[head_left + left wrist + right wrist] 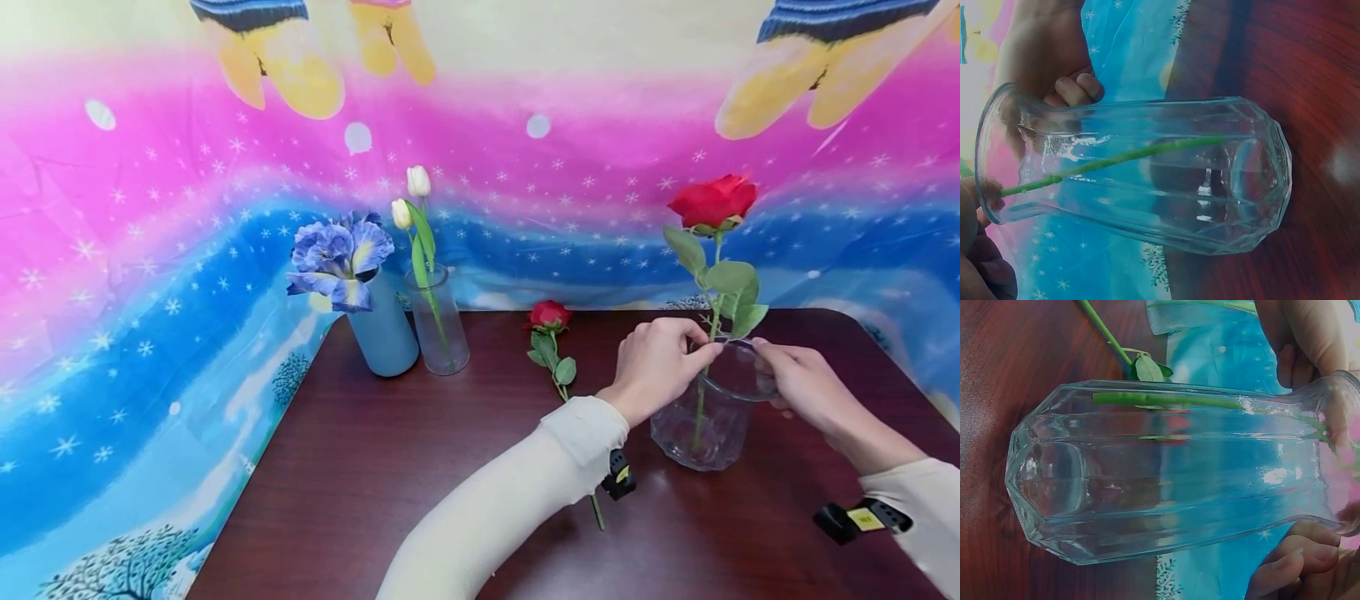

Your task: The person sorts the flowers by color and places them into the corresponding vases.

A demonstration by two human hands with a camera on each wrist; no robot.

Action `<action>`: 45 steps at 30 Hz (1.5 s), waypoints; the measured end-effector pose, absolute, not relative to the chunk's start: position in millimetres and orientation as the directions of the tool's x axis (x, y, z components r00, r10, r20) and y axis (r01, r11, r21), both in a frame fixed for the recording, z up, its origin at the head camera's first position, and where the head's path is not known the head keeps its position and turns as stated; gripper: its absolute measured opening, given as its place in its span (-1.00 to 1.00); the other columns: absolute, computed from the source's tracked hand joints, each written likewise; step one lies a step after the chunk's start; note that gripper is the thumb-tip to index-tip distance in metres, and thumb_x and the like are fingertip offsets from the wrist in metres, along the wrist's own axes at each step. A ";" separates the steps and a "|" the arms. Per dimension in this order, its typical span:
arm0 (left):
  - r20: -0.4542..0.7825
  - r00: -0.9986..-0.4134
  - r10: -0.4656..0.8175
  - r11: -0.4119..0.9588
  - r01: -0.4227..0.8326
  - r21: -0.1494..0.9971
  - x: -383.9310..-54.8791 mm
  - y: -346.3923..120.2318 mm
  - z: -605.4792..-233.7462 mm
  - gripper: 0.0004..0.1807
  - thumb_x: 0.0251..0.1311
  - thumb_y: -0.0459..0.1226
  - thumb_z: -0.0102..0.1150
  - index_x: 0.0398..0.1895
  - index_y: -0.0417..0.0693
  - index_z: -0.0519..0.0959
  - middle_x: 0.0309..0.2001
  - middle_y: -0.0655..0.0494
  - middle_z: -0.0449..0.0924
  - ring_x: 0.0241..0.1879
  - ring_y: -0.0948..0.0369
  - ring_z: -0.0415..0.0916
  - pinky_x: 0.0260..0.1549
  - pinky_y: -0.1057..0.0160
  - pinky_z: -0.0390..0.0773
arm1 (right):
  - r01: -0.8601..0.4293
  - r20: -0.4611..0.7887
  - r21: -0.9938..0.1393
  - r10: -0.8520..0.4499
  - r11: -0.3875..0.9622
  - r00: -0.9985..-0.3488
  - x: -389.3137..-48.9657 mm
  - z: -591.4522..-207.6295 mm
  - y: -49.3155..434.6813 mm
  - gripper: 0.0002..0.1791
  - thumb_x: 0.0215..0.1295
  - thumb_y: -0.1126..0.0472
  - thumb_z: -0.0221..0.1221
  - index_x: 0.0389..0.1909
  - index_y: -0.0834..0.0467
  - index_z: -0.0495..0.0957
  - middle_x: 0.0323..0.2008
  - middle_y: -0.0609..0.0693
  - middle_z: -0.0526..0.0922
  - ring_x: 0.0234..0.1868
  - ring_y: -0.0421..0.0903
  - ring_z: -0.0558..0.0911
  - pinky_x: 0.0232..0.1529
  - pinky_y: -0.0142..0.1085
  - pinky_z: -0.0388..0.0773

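Observation:
A red rose (712, 202) stands with its stem inside a clear glass vase (727, 433) at the right of the table. With thumb and fingers, my left hand (660, 362) pinches the stem at the vase's mouth. My right hand (813, 387) grips the flared rim from the opposite side. Through the glass in the left wrist view, the green stem (1141, 153) slants down, its cut end a little above the thick base. The right wrist view shows the faceted vase wall (1210, 544) with the right-hand fingers (1291, 569) against its neck.
A second red rose (549, 315) lies on the dark wooden table (337, 500), its stem passing under my left forearm. Further left stand a blue vase (386, 333) with a purple-blue iris (337, 254) and a clear cylinder vase (453, 350) with two white tulips (418, 181).

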State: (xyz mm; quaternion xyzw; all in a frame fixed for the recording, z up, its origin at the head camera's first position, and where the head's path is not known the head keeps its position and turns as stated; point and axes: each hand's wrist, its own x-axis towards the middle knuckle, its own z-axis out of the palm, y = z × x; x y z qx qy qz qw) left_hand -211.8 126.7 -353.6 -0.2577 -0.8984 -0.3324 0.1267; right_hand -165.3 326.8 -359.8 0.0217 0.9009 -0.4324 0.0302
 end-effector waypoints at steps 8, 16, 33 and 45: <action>0.355 -0.870 0.343 0.615 0.494 0.615 -211.7 127.4 -354.7 -0.84 0.23 0.11 0.33 -0.31 0.35 0.72 -0.69 0.40 0.40 -0.68 0.50 0.30 -0.63 0.52 0.27 | 0.060 -0.074 -0.773 0.006 0.632 -0.997 -165.9 -359.4 326.9 -0.38 0.63 -0.19 -0.41 -0.57 0.14 0.17 -0.59 -0.15 0.22 -0.68 -0.14 0.27 -0.60 -0.21 0.32; 0.352 -0.875 0.333 0.582 0.484 0.653 -211.6 123.9 -356.6 -0.83 0.24 0.09 0.32 -0.34 0.31 0.71 -0.71 0.35 0.37 -0.68 0.48 0.28 -0.62 0.49 0.25 | 0.063 -0.084 -0.774 -0.004 0.630 -0.996 -165.8 -359.0 327.2 -0.38 0.62 -0.20 -0.42 -0.57 0.13 0.15 -0.59 -0.15 0.20 -0.68 -0.12 0.26 -0.58 -0.19 0.32; 0.415 -0.852 0.318 0.463 0.522 0.716 -214.1 92.9 -363.4 -0.79 0.26 0.04 0.32 -0.43 0.21 0.66 -0.67 0.31 0.35 -0.63 0.47 0.27 -0.55 0.49 0.28 | 0.044 -0.071 -0.796 -0.021 0.603 -0.997 -165.3 -360.1 330.2 -0.39 0.63 -0.17 -0.39 -0.58 0.13 0.13 -0.60 -0.16 0.21 -0.70 -0.08 0.24 -0.60 -0.17 0.29; 0.388 -0.860 0.331 0.430 0.503 0.750 -216.2 70.4 -387.2 -0.79 0.26 -0.02 0.33 -0.46 0.14 0.63 -0.67 0.31 0.33 -0.65 0.45 0.25 -0.61 0.49 0.26 | 0.058 -0.109 -0.830 -0.059 0.555 -0.992 -166.6 -360.5 332.3 -0.40 0.64 -0.17 -0.41 -0.56 0.14 0.11 -0.60 -0.18 0.17 -0.71 -0.03 0.20 -0.58 -0.16 0.27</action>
